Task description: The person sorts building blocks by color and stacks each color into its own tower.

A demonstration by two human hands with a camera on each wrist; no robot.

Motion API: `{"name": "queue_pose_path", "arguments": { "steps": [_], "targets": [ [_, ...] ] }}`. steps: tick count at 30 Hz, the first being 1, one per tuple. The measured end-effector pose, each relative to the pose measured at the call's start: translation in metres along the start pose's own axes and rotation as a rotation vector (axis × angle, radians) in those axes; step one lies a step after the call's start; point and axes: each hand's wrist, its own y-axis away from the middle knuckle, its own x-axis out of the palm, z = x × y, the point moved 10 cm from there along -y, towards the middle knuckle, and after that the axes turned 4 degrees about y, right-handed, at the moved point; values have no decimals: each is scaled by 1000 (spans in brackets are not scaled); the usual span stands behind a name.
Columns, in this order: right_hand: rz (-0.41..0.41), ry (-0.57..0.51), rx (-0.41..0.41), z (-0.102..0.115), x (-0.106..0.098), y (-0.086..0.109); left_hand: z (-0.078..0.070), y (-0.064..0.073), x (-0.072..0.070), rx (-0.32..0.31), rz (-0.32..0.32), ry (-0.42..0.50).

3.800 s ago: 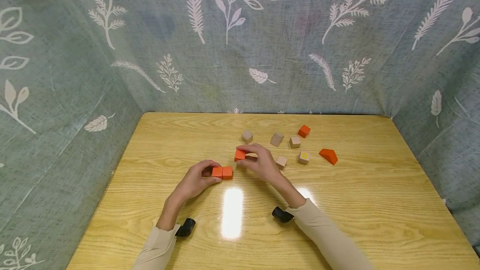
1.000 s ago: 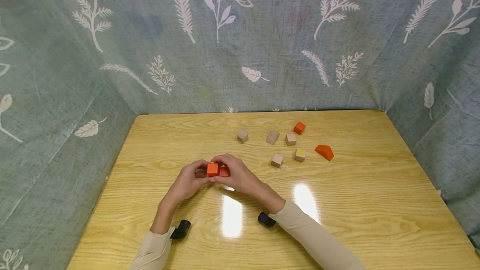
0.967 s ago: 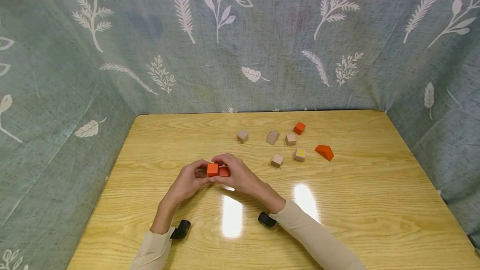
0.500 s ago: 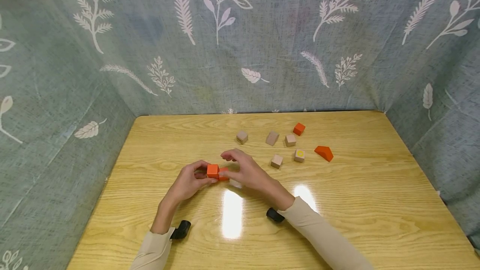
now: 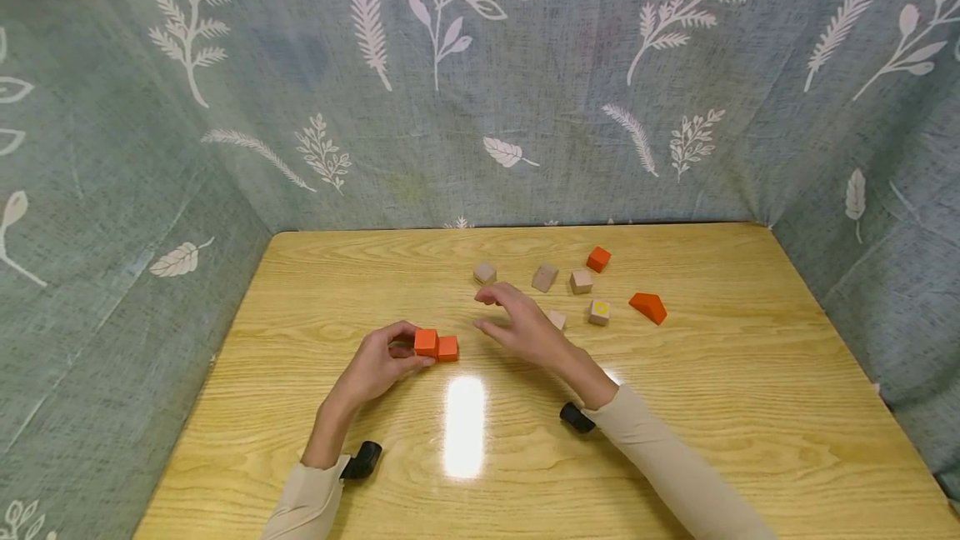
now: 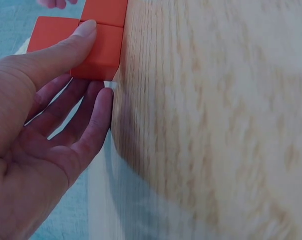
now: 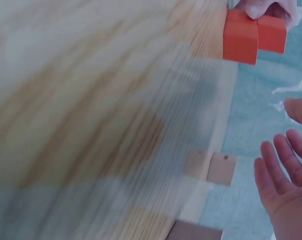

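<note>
At the left, a beige sleeve (image 5: 302, 502) and a black wrist camera (image 5: 363, 460) lead up to the left hand (image 5: 380, 363). Its fingers pinch the lower orange cube (image 6: 102, 59), the thumb against the near face and the others curled behind. That cube sits on the wood-grain counter (image 5: 337, 282), with the upper orange cube (image 5: 426, 342) stacked on it and the neighbouring orange cube (image 5: 447, 348) touching its right side. Farther back is a plain wooden cube (image 5: 484, 272). Right of it, the right hand (image 5: 527, 327) hangs above the counter, apart from the blocks, fingers spread from the thumb. Beyond lie a flat-looking wooden block (image 5: 545, 276), a partly hidden wooden cube (image 5: 557, 319), a small wooden cube (image 5: 581, 282), a far orange cube (image 5: 598, 259), a yellow-marked wooden cube (image 5: 599, 312) and an orange trapezoidal block (image 5: 649, 307).
</note>
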Motion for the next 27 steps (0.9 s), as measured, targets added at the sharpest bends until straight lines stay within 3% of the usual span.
{"name": "queue_pose_path", "arguments": {
  "steps": [16,27],
  "targets": [
    [-62,154,12,-17,-35,4,1,2,-3,-1,-14,6],
    [-85,196,80,-39,-63,10,3,1,-2,-17,-26,4]
  ]
}}
